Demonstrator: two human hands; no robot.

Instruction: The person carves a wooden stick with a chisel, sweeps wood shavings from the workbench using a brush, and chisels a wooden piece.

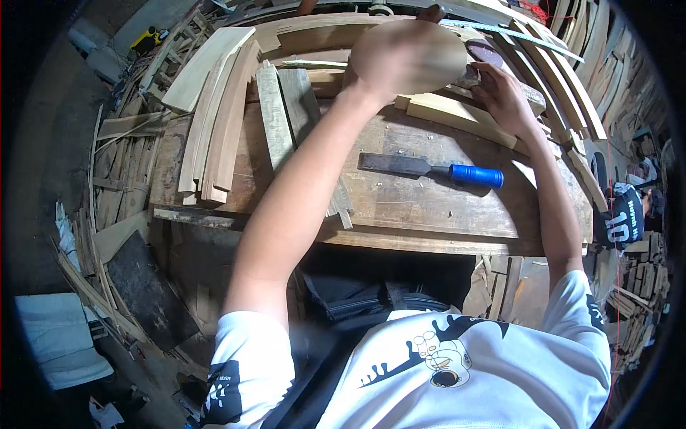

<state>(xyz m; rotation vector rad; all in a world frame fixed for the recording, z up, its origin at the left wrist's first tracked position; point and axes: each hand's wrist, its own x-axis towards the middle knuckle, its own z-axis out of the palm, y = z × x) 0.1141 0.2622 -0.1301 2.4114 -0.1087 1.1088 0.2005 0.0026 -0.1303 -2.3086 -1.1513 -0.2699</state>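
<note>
My left hand (371,82) reaches to the far side of the wooden workbench. A blurred patch covers its fingers, so its grip and whatever it may hold are hidden. A brown, rounded handle-like end (431,13) sticks out above that patch. My right hand (506,100) is closed, its fingers bent at the end of a greyish-brown piece (469,77) that I cannot identify. Under that hand lies a pale wood strip (457,118). Nearer to me, a chisel with a blue handle (476,176) rests flat on the bench, its blade pointing left.
Long wood strips (232,121) are stacked on the bench's left side. Two narrow boards (275,107) lie under my left forearm. At the back right are more strips (550,79), a dark round disc (484,53) and a pale ruler (518,34). Another person's dark shirt (620,218) shows at right.
</note>
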